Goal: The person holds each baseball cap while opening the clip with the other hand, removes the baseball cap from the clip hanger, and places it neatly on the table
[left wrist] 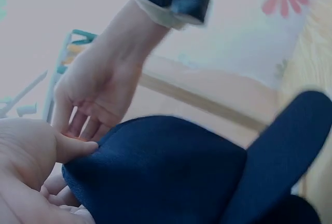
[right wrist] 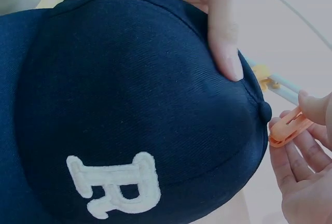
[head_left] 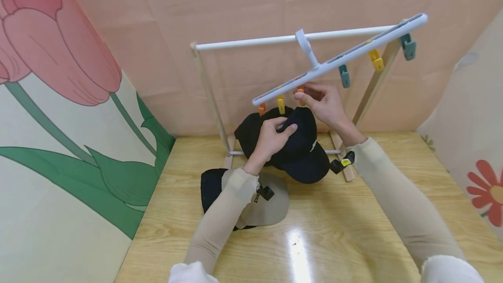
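My left hand (head_left: 272, 139) grips a dark navy baseball cap (head_left: 300, 139) by its crown, thumb on the outside. In the right wrist view the cap's front bears a white letter R (right wrist: 116, 185). My right hand (head_left: 328, 106) pinches an orange clip (right wrist: 290, 128) on the pale blue clip hanger (head_left: 326, 67), close beside the button at the cap's top. Behind the left hand another black cap (head_left: 246, 132) hangs below an orange clip (head_left: 262, 108) and a yellow clip (head_left: 280, 105). The hanger slants, its hook (head_left: 305, 45) at the rack's bar.
A white-barred rack (head_left: 251, 44) with wooden legs stands at the back of the wooden table (head_left: 334, 239). A grey and black cap (head_left: 271, 208) lies under my left forearm. More clips, green (head_left: 408, 48) and yellow (head_left: 376, 60), hang along the hanger's right half.
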`<action>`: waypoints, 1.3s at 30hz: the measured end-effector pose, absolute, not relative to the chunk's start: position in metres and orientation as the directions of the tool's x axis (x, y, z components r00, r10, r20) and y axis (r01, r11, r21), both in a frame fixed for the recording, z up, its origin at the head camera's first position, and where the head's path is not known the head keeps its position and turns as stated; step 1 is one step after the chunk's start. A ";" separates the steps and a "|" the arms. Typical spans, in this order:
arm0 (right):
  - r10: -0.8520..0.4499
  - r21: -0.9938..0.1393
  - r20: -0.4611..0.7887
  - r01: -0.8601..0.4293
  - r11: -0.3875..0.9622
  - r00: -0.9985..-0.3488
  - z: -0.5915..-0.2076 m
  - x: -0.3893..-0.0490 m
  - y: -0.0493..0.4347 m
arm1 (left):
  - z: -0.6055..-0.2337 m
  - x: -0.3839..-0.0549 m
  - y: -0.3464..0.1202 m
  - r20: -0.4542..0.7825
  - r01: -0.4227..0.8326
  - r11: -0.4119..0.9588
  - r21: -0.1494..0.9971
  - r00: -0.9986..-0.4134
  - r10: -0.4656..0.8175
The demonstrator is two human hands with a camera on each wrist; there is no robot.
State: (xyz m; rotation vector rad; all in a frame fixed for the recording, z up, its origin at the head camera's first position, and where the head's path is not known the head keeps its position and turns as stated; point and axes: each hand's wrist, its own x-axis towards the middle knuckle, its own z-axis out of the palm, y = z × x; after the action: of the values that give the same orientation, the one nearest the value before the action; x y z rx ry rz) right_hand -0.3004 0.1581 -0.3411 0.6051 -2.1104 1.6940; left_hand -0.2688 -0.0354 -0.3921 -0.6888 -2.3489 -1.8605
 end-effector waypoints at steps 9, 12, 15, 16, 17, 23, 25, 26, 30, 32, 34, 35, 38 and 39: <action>-0.111 -0.819 0.531 -0.543 0.186 -0.840 -0.341 -0.300 0.158 | -0.388 -0.266 -0.033 0.223 0.229 -0.012 0.973 -0.930 0.291; -0.114 -0.821 0.524 -0.536 0.196 -0.844 -0.341 -0.299 0.157 | -0.387 -0.266 -0.032 0.207 0.206 -0.033 0.978 -0.941 0.268; -0.122 -0.813 0.531 -0.545 0.205 -0.839 -0.343 -0.298 0.157 | -0.386 -0.264 -0.031 0.195 0.187 -0.053 0.981 -0.945 0.264; -0.124 -0.811 0.535 -0.549 0.203 -0.836 -0.343 -0.298 0.157 | -0.385 -0.263 -0.032 0.191 0.182 -0.059 0.982 -0.945 0.267; -0.125 -0.808 0.539 -0.553 0.202 -0.833 -0.343 -0.297 0.157 | -0.385 -0.262 -0.032 0.188 0.177 -0.065 0.982 -0.944 0.271; -0.126 -0.808 0.541 -0.556 0.195 -0.831 -0.343 -0.293 0.156 | -0.384 -0.260 -0.032 0.198 0.184 -0.073 0.980 -0.937 0.289; -0.125 -0.813 0.535 -0.550 0.190 -0.835 -0.343 -0.292 0.157 | -0.385 -0.259 -0.031 0.208 0.195 -0.075 0.978 -0.934 0.290; -0.123 -0.817 0.531 -0.545 0.188 -0.838 -0.343 -0.291 0.157 | -0.386 -0.259 -0.031 0.214 0.199 -0.079 0.977 -0.933 0.291; -0.101 -0.835 0.507 -0.517 0.192 -0.856 -0.344 -0.289 0.156 | -0.388 -0.259 -0.030 0.236 0.219 -0.090 0.972 -0.929 0.287; -0.088 -0.841 0.496 -0.503 0.200 -0.864 -0.345 -0.289 0.156 | -0.389 -0.259 -0.030 0.242 0.225 -0.090 0.970 -0.927 0.287; -0.080 -0.843 0.489 -0.494 0.211 -0.869 -0.346 -0.289 0.157 | -0.389 -0.258 -0.029 0.246 0.230 -0.089 0.969 -0.926 0.286; -0.076 -0.844 0.485 -0.489 0.220 -0.871 -0.346 -0.289 0.158 | -0.390 -0.258 -0.029 0.248 0.232 -0.089 0.969 -0.926 0.286; -0.069 -0.842 0.476 -0.478 0.250 -0.877 -0.348 -0.288 0.160 | -0.390 -0.257 -0.029 0.260 0.243 -0.092 0.966 -0.923 0.285; -0.069 -0.841 0.474 -0.474 0.260 -0.878 -0.348 -0.288 0.161 | -0.389 -0.257 -0.029 0.263 0.247 -0.093 0.965 -0.922 0.284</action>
State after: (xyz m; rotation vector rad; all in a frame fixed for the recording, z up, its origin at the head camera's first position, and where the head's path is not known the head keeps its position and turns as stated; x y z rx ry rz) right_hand -0.2882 0.1608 -0.3481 0.4967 -2.1957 1.6510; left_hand -0.2567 -0.0286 -0.3893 -0.6245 -2.1327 -2.2574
